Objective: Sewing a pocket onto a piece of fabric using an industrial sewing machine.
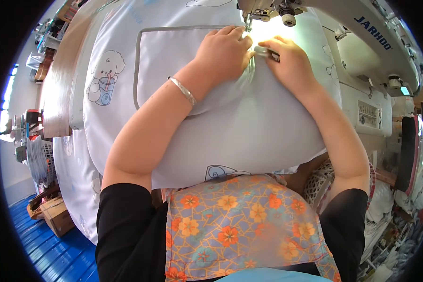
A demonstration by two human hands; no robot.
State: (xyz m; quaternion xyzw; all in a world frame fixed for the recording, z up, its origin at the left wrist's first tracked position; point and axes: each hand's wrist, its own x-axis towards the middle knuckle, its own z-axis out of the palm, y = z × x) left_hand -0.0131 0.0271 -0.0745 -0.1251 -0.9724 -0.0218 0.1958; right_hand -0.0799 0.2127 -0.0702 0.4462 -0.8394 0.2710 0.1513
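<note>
A pale blue fabric (249,127) printed with cartoon animals is spread over the sewing table, with a grey-edged pocket panel (169,51) stitched on it. My left hand (223,49) lies flat on the fabric, fingers pressing it down just in front of the sewing machine needle (247,21). A silver bracelet (183,90) sits on that wrist. My right hand (289,58) rests on the fabric to the right of the needle and pinches a small metal tool (268,52) between thumb and fingers.
The white sewing machine (362,51) arches over the top right, its lamp lighting the needle area. More fabric hangs off the table's left side (75,164). A cardboard box (56,214) sits on the blue floor at lower left. A white basket (319,185) stands at right.
</note>
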